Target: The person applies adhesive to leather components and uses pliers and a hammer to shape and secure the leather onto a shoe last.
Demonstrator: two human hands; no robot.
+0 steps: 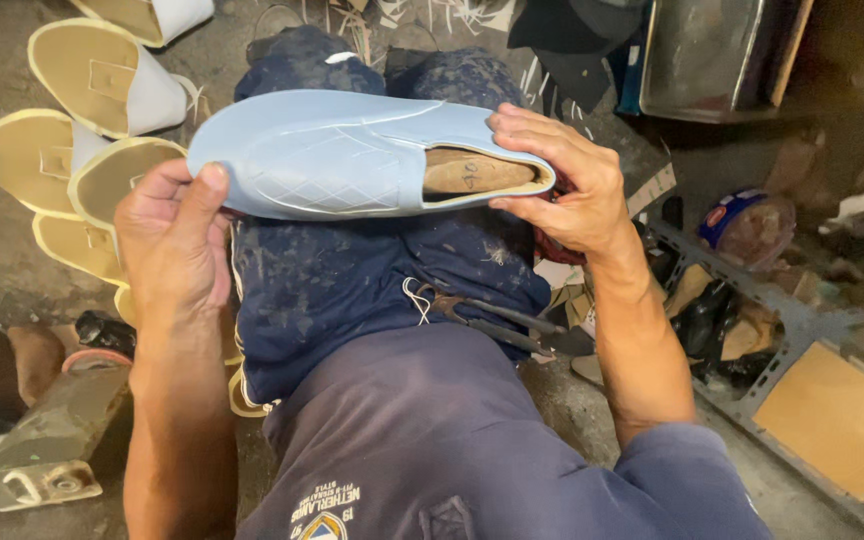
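Gripping light-blue slip-on shoe point(352, 155) at toe with left hand point(172, 240), fingers clenched on it. Grasping heel with right hand point(562, 180). Resting over lap, pincers point(492, 320) lying below.

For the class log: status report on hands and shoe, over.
Left hand grips toe, right hand grips heel. Blue shoe held over lap. Pliers on lap, nothing blocking.

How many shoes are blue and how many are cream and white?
Blue shoe, held by left hand and right hand: 1
Cream and white shoes on the floor at the left: 5 that can be made out
Total: 6
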